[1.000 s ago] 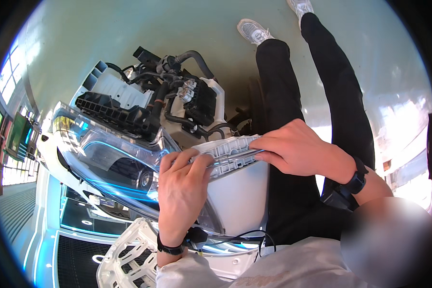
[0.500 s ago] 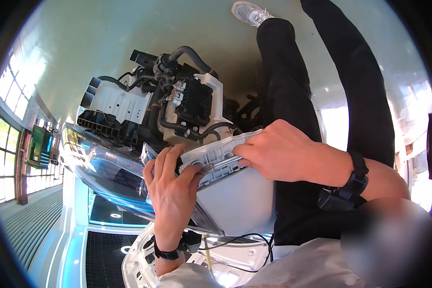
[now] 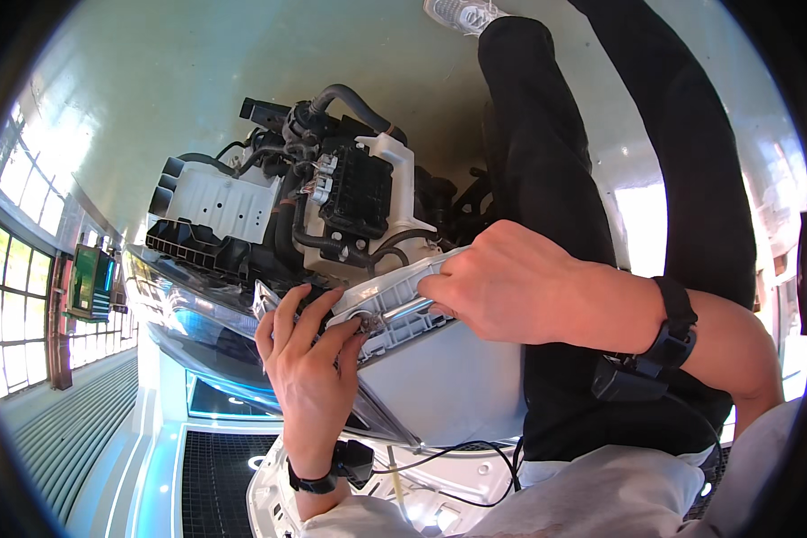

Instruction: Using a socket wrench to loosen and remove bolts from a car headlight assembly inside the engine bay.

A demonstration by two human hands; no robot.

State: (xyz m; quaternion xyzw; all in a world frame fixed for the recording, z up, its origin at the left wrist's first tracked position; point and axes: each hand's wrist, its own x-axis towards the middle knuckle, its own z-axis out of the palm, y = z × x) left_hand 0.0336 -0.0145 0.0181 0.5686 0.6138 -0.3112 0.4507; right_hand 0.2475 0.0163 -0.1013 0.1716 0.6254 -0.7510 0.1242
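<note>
Right hand (image 3: 520, 287) has moved nearer left hand (image 3: 309, 363); both grip metal rod (image 3: 408, 310). Floor (image 3: 197, 81) beyond hands, windows (image 3: 18, 278) far left of them.

The near end of the metal rod (image 3: 410, 308) is lost to me inside the person's right hand (image 3: 520, 285). The left fingers (image 3: 289, 316) cover part of the headlamp (image 3: 172, 296), and I can't tell how firmly their tips hold the rod's other end. The shoe (image 3: 462, 13) is cut off by the top edge, the white panel (image 3: 457, 464) by the bottom. Glare blanks the upper windows (image 3: 34, 179).
</note>
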